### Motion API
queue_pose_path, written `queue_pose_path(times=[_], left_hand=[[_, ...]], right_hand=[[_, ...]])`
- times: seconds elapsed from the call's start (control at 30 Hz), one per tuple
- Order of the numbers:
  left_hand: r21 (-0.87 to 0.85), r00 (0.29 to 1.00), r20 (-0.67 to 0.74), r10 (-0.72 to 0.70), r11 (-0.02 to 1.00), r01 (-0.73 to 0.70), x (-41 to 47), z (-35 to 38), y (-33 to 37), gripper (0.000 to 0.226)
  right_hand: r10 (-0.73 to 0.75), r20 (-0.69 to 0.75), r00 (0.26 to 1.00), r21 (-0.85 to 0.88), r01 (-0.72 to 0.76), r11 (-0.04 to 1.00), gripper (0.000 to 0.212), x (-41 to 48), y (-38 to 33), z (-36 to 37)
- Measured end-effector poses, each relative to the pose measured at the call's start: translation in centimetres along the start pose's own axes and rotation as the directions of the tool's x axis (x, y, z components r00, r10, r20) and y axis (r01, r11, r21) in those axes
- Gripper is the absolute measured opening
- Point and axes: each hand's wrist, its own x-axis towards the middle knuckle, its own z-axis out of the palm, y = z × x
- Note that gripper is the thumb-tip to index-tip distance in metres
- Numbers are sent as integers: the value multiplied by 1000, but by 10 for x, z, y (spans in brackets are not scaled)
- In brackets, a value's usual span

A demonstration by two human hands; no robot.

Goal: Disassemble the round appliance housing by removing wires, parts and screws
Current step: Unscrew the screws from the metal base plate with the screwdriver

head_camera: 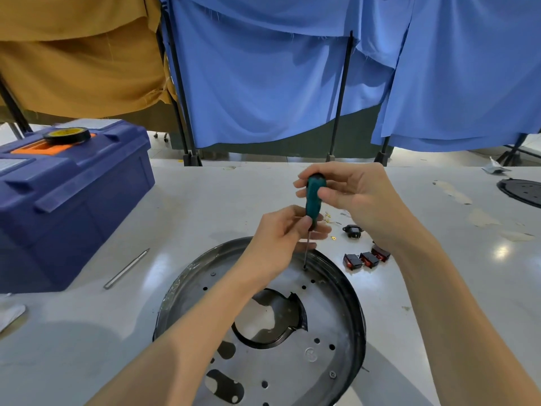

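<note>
Round silver-grey metal housing [322,323] with a black rim, dotted with dark holes. Above it, a teal plastic screwdriver [314,197] with black cap. Right of it, red-and-black rocker switches [366,259]. Left of it, a navy plastic toolbox [67,206] with orange inset

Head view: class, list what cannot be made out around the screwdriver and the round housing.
Screw under the screwdriver tip: too small, head view.
Near rim of the round housing: cut off by the bottom edge, head view; both arms cover more.
Farthest of the red switches: partly behind the right wrist, head view.
</note>
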Motion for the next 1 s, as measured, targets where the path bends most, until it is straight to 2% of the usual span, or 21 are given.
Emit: queue_pose_path(times=[0.03,0.1,0.17,0.23,0.3,0.37,0.47,0.5,0.6,0.7,0.8,0.87,0.93,1.0], left_hand=[[15,1000,-4,-5,1000,5,1,1,0,19],[25,1000,-13,-10,1000,10,2,2,-2,13],[11,1000,-26,-7,1000,8,1,1,-2,1],[-6,1000,-30,0,1000,0,0,1,-2,7],[8,1000,13,3,1000,-3,-1,1,-1,11],[68,999,51,-5,998,2,0,2,0,18],[108,999,28,-24,994,21,0,3,-1,8],[107,1000,14,-25,994,23,0,3,-1,3],[97,1000,5,-14,995,13,-1,1,1,18],[70,999,49,1,998,-4,-1,1,3,17],[63,1000,24,-17,998,15,-1,2,2,13],[74,1000,-4,-17,997,17,0,3,1,13],[79,1000,-15,-14,997,15,-1,2,2,21],[69,1000,14,4,998,-5,-2,1,2,18]], right_hand=[[3,0,1000,-64,-3,998,21,0,0,0],[1,-54,999,-155,-10,988,24,-1,0,3],[-38,-107,994,-134,23,991,30,0,0,5],[-54,-97,994,-106,44,993,42,0,0,5],[-61,-36,998,-67,58,996,45,0,0,0],[-57,29,998,-17,58,998,39,0,1,-3],[-38,36,999,-47,39,998,20,0,0,0],[-37,-11,999,-56,36,998,21,0,0,3],[-71,-104,992,-57,65,996,25,1,0,12],[-47,-33,998,47,49,998,34,1,1,7],[-31,34,999,19,30,999,25,0,0,3],[-26,7,1000,-81,26,996,20,0,0,6],[-38,-63,997,-83,33,996,23,1,1,12],[-56,-79,995,-69,51,996,29,1,1,13]])
